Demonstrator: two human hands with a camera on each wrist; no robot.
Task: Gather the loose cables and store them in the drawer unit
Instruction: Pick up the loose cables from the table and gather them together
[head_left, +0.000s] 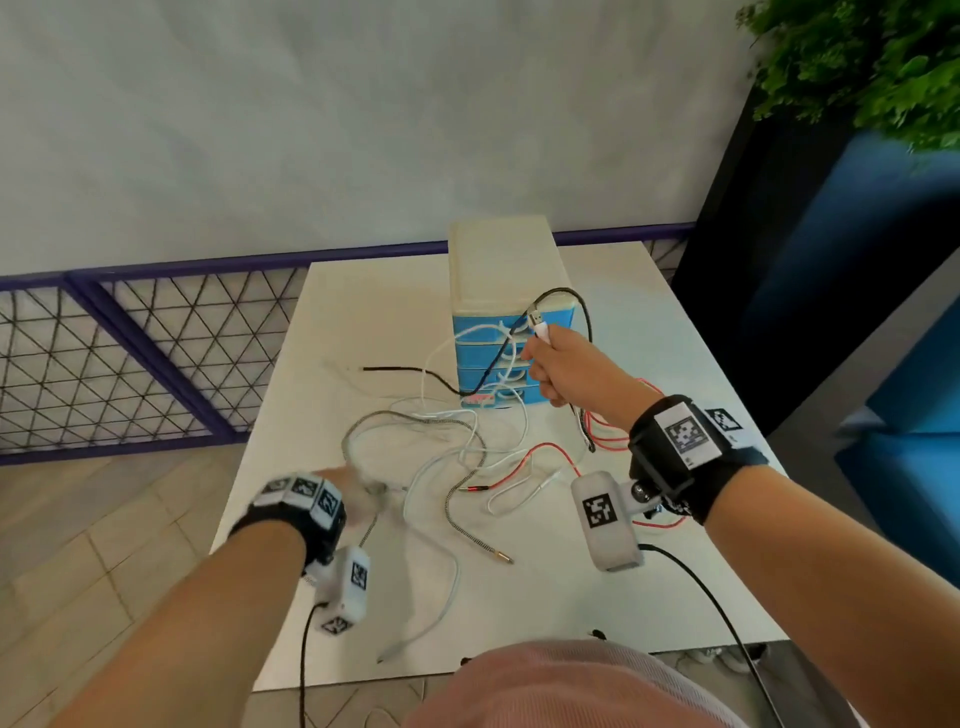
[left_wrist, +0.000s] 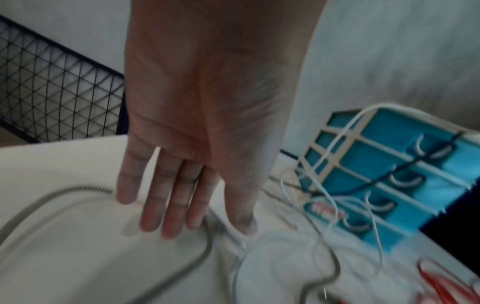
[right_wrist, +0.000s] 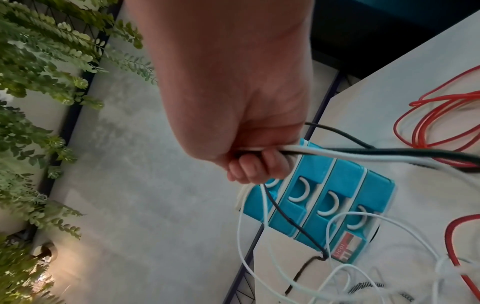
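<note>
- Mostly, the loose cables lay tangled on the worktop just in front of the drawer unit: white, grey braided, red and black strands crossing one another.
- Two of them, a white cable and a black cable, were lifted in front of the drawer unit's blue fronts, with a white USB plug sticking up out of the fist.
- The right hand was curled tightly round that pair, its fingers closed under them.
- The left hand was flat and relaxed, fingertips touching the grey braided cable well in front of the drawer unit, gripping nothing.
- All drawers looked closed.
- Judging by their slack loops, the cables are light and limp and snag easily; taking them near the plugs or in bunched coils should serve best.
</note>
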